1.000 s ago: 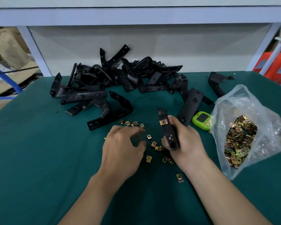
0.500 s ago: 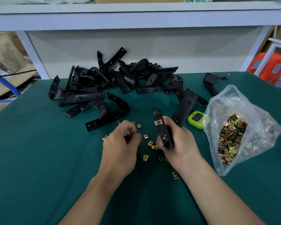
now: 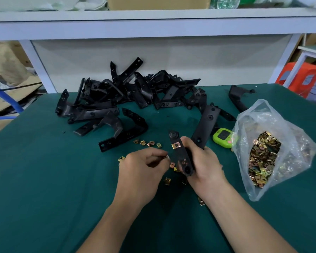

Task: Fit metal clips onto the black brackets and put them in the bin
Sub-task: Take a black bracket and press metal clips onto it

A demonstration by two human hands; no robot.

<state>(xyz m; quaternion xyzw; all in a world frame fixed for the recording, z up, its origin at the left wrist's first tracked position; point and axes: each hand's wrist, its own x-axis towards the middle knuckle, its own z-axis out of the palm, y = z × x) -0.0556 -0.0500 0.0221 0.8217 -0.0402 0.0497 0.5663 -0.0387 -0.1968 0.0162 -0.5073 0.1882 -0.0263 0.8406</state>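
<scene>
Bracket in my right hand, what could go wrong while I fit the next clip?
The clip pinched in your left hand is tiny and could slip and drop among the loose clips below. Your right hand grips the bracket near its lower hole, so it may block the fit.

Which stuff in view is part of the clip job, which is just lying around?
Job: bracket in right hand, with fitted clip; second clip pinched in left hand; loose clips; bracket pile; bag of clips.
Lying about: green timer; cardboard box on shelf; orange stool.
</scene>
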